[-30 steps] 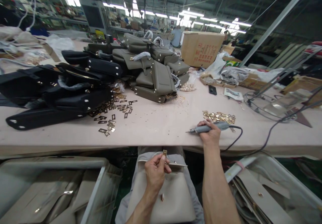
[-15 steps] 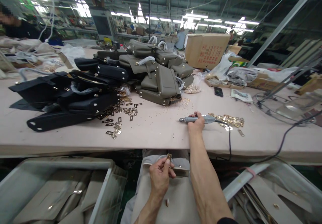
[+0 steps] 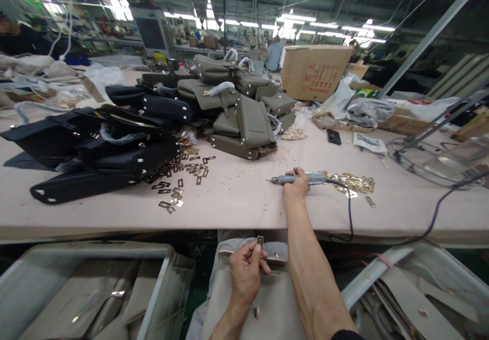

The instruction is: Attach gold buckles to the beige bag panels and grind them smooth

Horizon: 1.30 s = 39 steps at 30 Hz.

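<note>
Head view: the left hand, at lower centre of the frame, pinches a small metal plate between thumb and fingers, above a beige bag on the lap. Right of centre, the right hand is closed around a grey corded tool; whether the tool rests on the table cannot be determined. Step in hand, as judged: handling the tool while retaining the plate. The next move calls for a steady pinch and an unsnagged cord.
</note>
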{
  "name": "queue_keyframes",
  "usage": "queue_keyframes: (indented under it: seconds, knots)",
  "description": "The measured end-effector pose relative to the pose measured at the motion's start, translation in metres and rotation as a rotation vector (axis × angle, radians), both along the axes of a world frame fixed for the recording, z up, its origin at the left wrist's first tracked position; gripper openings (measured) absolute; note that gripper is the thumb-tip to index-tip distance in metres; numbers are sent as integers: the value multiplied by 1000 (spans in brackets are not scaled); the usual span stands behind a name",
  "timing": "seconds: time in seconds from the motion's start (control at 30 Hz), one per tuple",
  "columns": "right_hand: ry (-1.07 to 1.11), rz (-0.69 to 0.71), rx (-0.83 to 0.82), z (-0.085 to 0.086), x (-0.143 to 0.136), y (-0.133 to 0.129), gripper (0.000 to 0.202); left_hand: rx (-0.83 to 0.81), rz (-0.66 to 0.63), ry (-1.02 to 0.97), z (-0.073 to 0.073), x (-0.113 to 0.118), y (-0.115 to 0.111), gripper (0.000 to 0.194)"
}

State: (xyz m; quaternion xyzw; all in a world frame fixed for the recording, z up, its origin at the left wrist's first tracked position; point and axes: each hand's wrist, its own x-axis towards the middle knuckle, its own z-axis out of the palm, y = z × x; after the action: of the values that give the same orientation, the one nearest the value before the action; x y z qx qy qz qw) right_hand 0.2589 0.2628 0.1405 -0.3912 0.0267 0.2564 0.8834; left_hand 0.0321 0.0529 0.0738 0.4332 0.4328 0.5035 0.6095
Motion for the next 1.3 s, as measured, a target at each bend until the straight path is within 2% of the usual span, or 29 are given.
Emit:
queue_keyframes:
  seconds: [0.7,1.3]
  knots:
    - [100,15,75,4,-1,-3,19,1,6,-2,4,1,1,43]
    - [105,38,108,8,-1,-15,17,38,12,9,0,0,-1,39]
